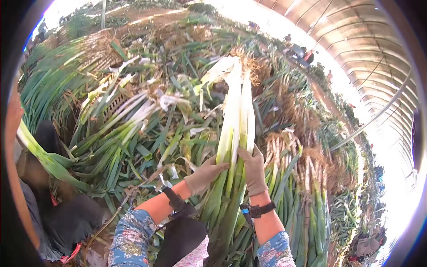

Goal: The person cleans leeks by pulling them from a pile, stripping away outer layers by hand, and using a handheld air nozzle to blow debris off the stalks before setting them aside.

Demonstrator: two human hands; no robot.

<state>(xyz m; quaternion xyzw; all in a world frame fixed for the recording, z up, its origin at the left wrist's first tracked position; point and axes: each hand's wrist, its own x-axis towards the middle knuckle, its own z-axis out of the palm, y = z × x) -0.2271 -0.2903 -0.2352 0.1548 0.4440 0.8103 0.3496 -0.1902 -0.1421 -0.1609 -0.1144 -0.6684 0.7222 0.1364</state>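
Observation:
A bunch of several green onions (pixel 231 118) is held upright in front of me, white stems and stringy roots at the top, green leaves hanging down toward my lap. My left hand (pixel 207 175), in a beige glove, closes on the bunch from the left side, thumb across the stems. On the right side my right hand (pixel 253 171), gloved alike, grips the stems a little higher. A loose, peeling pale leaf (pixel 220 70) droops left from the top of the bunch. Black straps are around both wrists.
Cut leaves (pixel 178 49) cover the ground. More green onions lie in piles at the right (pixel 307 178) and left (pixel 129 120), beside a plastic crate (pixel 116 105). A co-worker's arm and dark-clothed legs (pixel 71 218) are at the left edge. An arched cover (pixel 356 40) rises overhead.

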